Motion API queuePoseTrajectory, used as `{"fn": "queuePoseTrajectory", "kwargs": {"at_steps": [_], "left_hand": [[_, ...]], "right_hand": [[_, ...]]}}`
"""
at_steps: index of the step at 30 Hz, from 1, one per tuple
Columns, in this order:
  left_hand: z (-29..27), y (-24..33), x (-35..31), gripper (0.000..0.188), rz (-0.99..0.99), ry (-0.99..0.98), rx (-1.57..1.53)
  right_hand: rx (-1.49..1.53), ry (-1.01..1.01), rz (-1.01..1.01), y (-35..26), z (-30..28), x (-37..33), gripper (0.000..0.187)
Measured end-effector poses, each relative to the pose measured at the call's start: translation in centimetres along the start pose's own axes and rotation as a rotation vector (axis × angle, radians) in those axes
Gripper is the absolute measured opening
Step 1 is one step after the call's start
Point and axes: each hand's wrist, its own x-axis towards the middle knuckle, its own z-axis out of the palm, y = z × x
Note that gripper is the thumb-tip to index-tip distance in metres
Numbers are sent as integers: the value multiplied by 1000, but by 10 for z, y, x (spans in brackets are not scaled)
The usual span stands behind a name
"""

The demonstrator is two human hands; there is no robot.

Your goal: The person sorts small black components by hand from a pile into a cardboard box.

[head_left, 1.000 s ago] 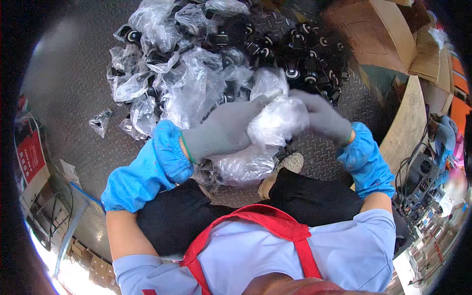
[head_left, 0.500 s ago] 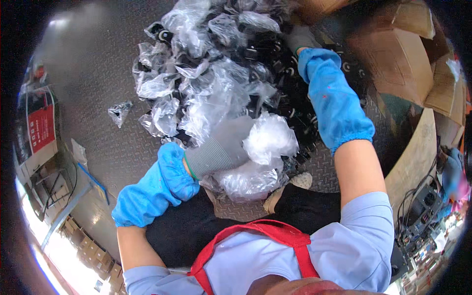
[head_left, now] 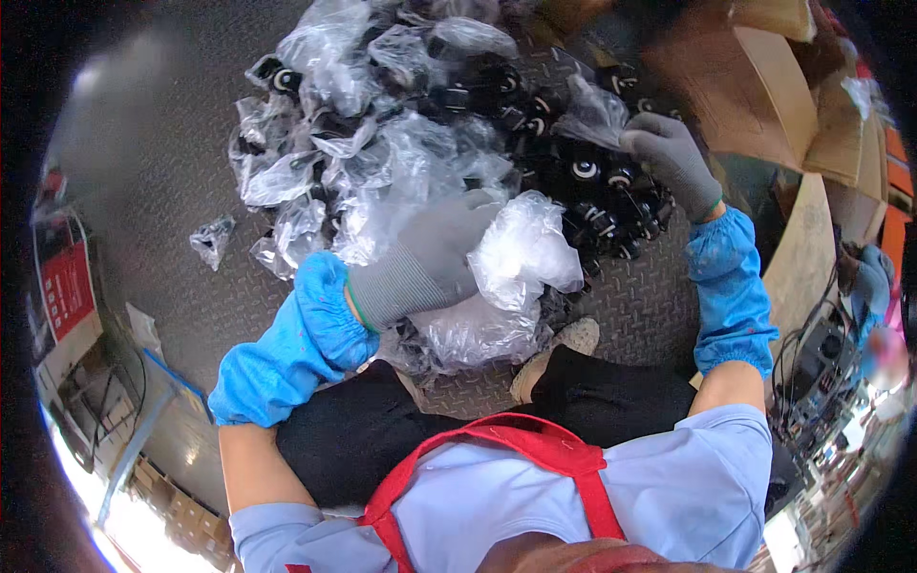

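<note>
Reference: clock positions are read from the middle of the head view, 12 at the top edge.
Left hand (head_left: pixel 425 258): gloved, near the centre; fingers closed narrowly against the bundle, fingertips partly hidden.
Bundle of clear bags (head_left: pixel 525 248): crumpled, just off centre toward 2 o'clock, at the left hand's fingers; contents cannot be told; no single long axis discernible.
Right hand (head_left: pixel 671 164): gloved, at 2 o'clock; narrow pinch on one end of the single clear bag.
Single clear bag (head_left: pixel 592 113): at 1 o'clock, above the black wheeled parts; long axis runs from the right fingertips toward 10 o'clock, free end pointing that way; whether it contains anything cannot be told.
Black wheeled parts (head_left: pixel 585 170): unbagged, piled at 1 to 2 o'clock; wheels face various ways.
Heap of clear bags (head_left: pixel 392 162): at 11 o'clock; dark parts visible inside several.
Small bag (head_left: pixel 212 241): between 9 and 10 o'clock, apart from the heap; dark content, narrow end toward 6 o'clock.
Cardboard box (head_left: pixel 740 105): at 2 o'clock, flaps open; interior not readable.
Support surface: textured metal floor (head_left: pixel 659 310).
</note>
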Motion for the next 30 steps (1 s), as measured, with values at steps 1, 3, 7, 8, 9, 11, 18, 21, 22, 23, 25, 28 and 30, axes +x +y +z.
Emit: {"fn": "queuePoseTrajectory", "kwargs": {"at_steps": [1, 3, 7, 8, 9, 11, 18, 21, 22, 23, 25, 28, 30], "left_hand": [[0, 1, 2, 56, 14, -9, -11], [0, 1, -1, 55, -10, -66, 99], [15, 2, -8, 50, 88, 81, 0], [18, 1, -10, 50, 83, 83, -1], [20, -1, -13, 52, 29, 34, 0], [22, 0, -14, 54, -19, -18, -1], [35, -4, -14, 55, 32, -64, 19], [37, -7, -21, 62, 44, -42, 15], [36, -7, -23, 61, 37, -21, 14], [33, -6, -24, 61, 35, -14, 13], [29, -2, -20, 59, -3, -95, -19], [32, -1, -18, 56, 56, -74, -58], [36, 1, -19, 55, 41, -69, -19]], "right_hand": [[-4, 14, 14, 7, -3, -9, 26], [-379, -197, -5, 20, -6, -26, 29], [-985, -244, -11, 17, 2, -45, 43], [-1024, -61, 4, 13, 6, -41, 58], [-1014, 147, -204, 3, 14, -34, 63], [-988, 360, -405, -11, 31, -16, 69], [-1168, 85, -395, -1, 57, 55, 62], [-1054, -100, -195, 5, 45, 44, 51], [-766, -192, -147, 15, 41, 36, 54], [-477, -279, -97, 26, 38, 29, 58], [-438, -248, -83, 66, 33, 6, 64], [-525, -135, -129, 68, 45, -25, 77], [-769, 20, -136, 51, 67, -35, 82]]}}
